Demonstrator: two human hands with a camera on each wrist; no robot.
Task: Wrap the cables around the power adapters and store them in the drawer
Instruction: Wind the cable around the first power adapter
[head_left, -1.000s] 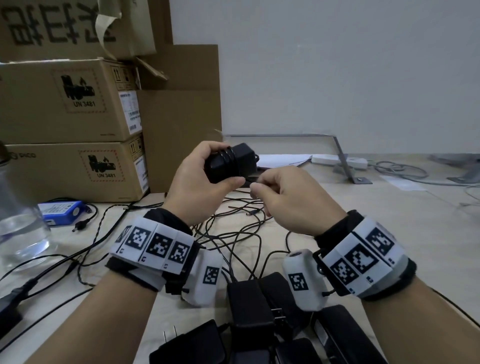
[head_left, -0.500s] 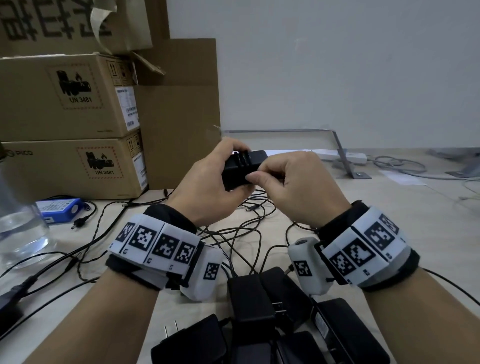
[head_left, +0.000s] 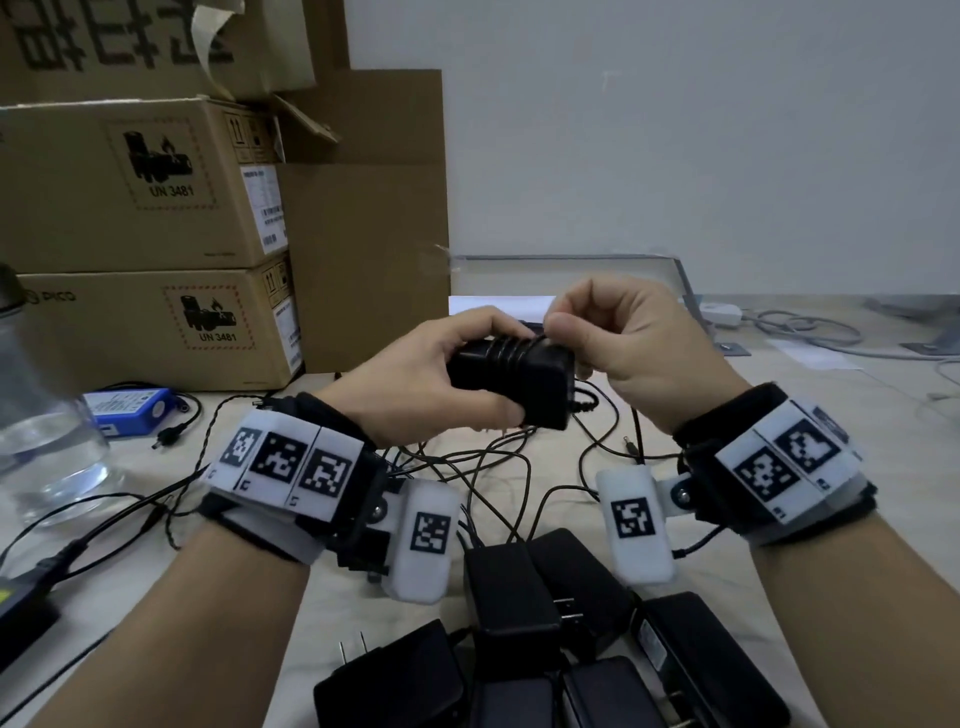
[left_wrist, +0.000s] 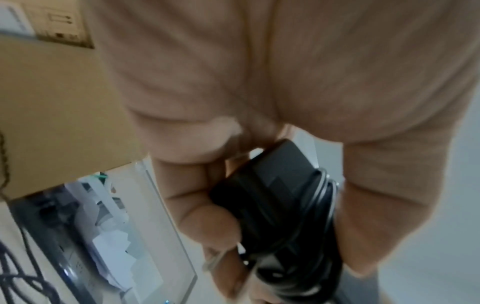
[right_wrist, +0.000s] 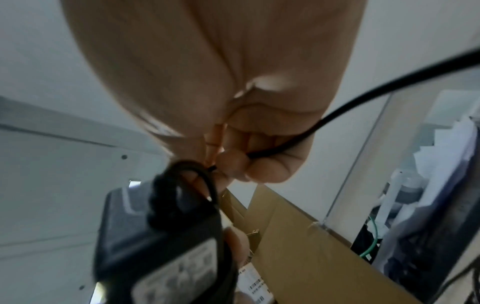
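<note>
A black power adapter (head_left: 511, 382) is held above the table (head_left: 810, 530), level between the two hands, several turns of its thin black cable (head_left: 511, 349) already wound around its middle. The left hand (head_left: 415, 376) grips the adapter's body, thumb underneath and fingers curled over the far side. The right hand (head_left: 639, 353) pinches the free run of cable between thumb and curled fingers just at the adapter's upper right edge; the right wrist view shows the cable passing through that hand and trailing away. Directly below the hands, loose cables (head_left: 493, 462) sprawl across the table, and nearer the person, between the two wrists, lies a cluster of unwrapped black adapters (head_left: 511, 597). Beyond the left hand stand stacked cardboard boxes (head_left: 150, 208); to that hand's left lie a blue battery pack (head_left: 127, 410) and a clear water bottle (head_left: 41, 415).
</note>
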